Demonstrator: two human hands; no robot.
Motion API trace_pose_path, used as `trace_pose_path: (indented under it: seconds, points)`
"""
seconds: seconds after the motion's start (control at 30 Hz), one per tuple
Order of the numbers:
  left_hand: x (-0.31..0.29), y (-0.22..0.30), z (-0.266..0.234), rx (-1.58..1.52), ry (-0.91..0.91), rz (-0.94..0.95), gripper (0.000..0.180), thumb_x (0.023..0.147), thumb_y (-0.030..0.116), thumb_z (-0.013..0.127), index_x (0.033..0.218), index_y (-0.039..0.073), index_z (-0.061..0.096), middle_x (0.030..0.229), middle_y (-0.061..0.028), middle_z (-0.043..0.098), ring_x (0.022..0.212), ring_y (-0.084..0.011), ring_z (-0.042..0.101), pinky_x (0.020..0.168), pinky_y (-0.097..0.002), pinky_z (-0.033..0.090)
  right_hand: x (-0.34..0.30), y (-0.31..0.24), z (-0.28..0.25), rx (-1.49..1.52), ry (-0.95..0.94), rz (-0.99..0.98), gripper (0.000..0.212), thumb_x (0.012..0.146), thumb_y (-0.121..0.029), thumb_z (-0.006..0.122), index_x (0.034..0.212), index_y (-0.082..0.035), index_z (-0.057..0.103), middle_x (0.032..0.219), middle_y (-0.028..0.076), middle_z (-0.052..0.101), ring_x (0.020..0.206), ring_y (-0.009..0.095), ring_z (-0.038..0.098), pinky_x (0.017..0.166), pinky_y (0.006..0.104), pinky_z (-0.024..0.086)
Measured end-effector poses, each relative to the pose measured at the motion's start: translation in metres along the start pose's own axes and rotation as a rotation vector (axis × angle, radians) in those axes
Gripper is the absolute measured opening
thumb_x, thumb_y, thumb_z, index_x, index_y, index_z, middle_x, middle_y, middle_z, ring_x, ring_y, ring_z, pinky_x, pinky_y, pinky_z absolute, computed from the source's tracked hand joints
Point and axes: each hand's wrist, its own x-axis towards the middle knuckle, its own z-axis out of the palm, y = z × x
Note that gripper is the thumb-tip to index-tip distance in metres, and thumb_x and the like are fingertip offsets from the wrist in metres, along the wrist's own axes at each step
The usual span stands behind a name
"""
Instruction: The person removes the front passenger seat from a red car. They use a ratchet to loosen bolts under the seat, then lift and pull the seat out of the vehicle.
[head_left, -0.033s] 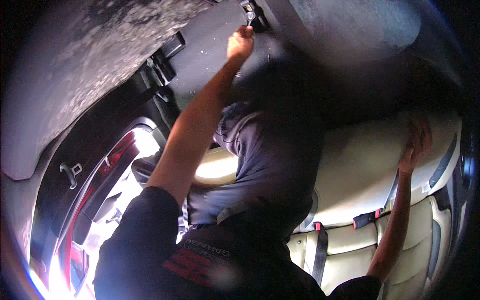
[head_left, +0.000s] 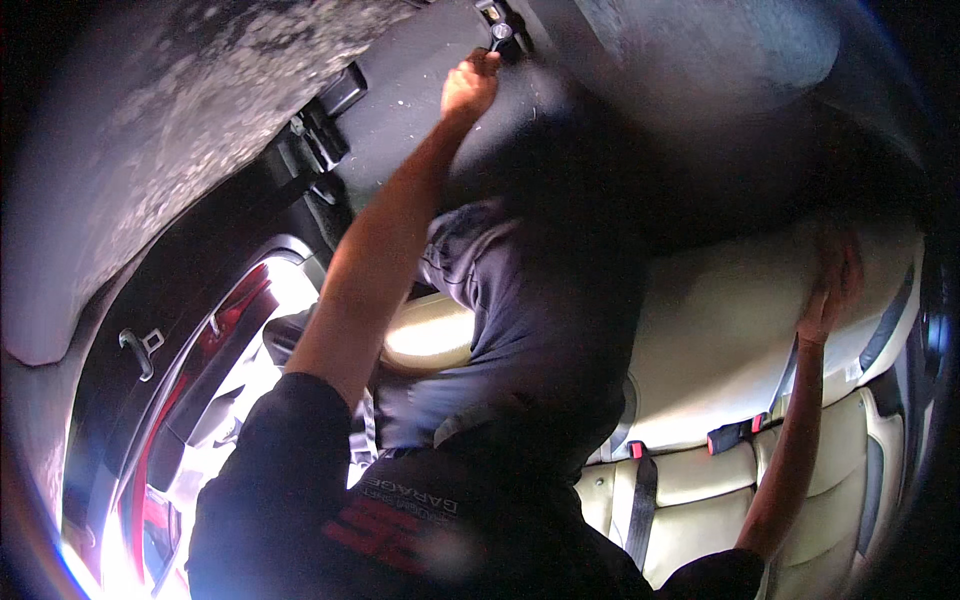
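Up at the top of the head view, my left hand (head_left: 470, 88) is closed round the handle of a ratchet (head_left: 501, 36). The ratchet's round head sits at a metal bracket (head_left: 491, 12) on the dark carpeted floor (head_left: 410, 120). What lies under the head is hidden. Over at the right, my right hand (head_left: 832, 290) lies with fingers stretched out on a cream seat cushion (head_left: 710, 340). Its fingertips fade into shadow.
My bent leg (head_left: 540, 320) takes up the middle. Cream seatbacks (head_left: 690, 510) with a dark seat belt (head_left: 640, 510) and red-buttoned buckles (head_left: 722, 440) are at the lower right. A bright door opening (head_left: 215, 430) is at the left. Dark brackets (head_left: 318, 140) stand along the floor's left edge.
My left hand has moved slightly to the left with the ratchet handle, while the ratchet's head stays at the bracket. My right hand has not visibly moved.
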Motion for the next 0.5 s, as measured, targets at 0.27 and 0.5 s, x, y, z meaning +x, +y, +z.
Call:
trace_pose_path:
  seconds: [0.27,0.5]
  points:
    - [0.036,-0.022,-0.040,0.210,-0.181,0.143,0.054,0.101,0.060,0.042,0.121,0.014,0.065,0.106,-0.0183,0.072,0.101,-0.0378,0.069,0.091,-0.0474,0.053,0.018,-0.012,0.001,-0.059,0.016,-0.097,0.065,0.107,-0.051,0.019,0.129,-0.015,0.069,0.147,0.010,0.052,0.140,0.031,0.041,0.115,0.0489,0.027]
    - [0.003,-0.014,-0.035,-0.293,-0.424,-0.392,0.082,0.089,0.081,0.047,0.077,0.002,0.068,0.058,-0.0033,0.055,0.056,-0.0164,0.061,0.057,-0.0304,0.048,0.018,-0.016,-0.003,-0.046,-0.004,-0.090,0.065,0.106,-0.049,0.020,0.131,-0.013,0.067,0.145,0.012,0.052,0.137,0.033,0.044,0.113,0.0490,0.028]
